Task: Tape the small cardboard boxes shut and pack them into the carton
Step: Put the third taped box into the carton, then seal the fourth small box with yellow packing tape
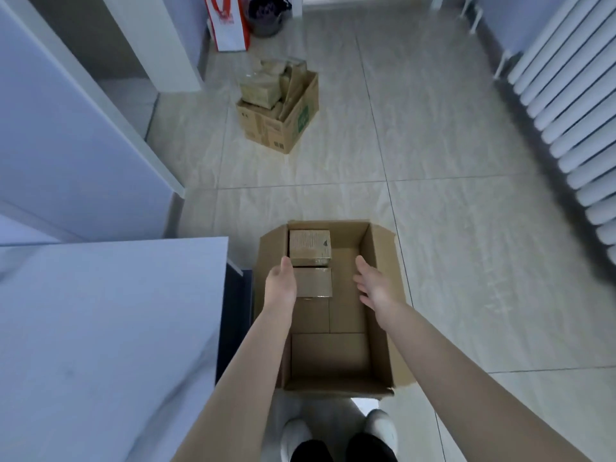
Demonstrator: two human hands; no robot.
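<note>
Lower centre of the frame: open carton (333, 385) on the floor, long axis running from the bottom edge toward the top. Inside, two boxes in a row along its left wall at the far end: far box (310, 245) and near box (315, 283), set end to end, seemingly touching. Room left beside the row to the right, and below it toward the bottom of the frame.

Left grip (281, 285) straight-fingered, laid along the left edge of the near box, apparently touching it, clasping nothing. Right grip (375, 288) spread wide and empty, hovering over the bare strip right of the near box, apart from it.

Judged from that: near box in place or nearly so, flanked by both grips, left one the closer. Perhaps a last nudge toward the wall, nothing more.

Upper centre: second carton (266, 128) heaped with more boxes (260, 90), well apart from both grips, straight up the frame along the same axis. Likely the next source, calling for a step forward, not a reach. Tape on those too small to tell. Table (100, 328) at lower left, radiator (573, 95) at upper right.
</note>
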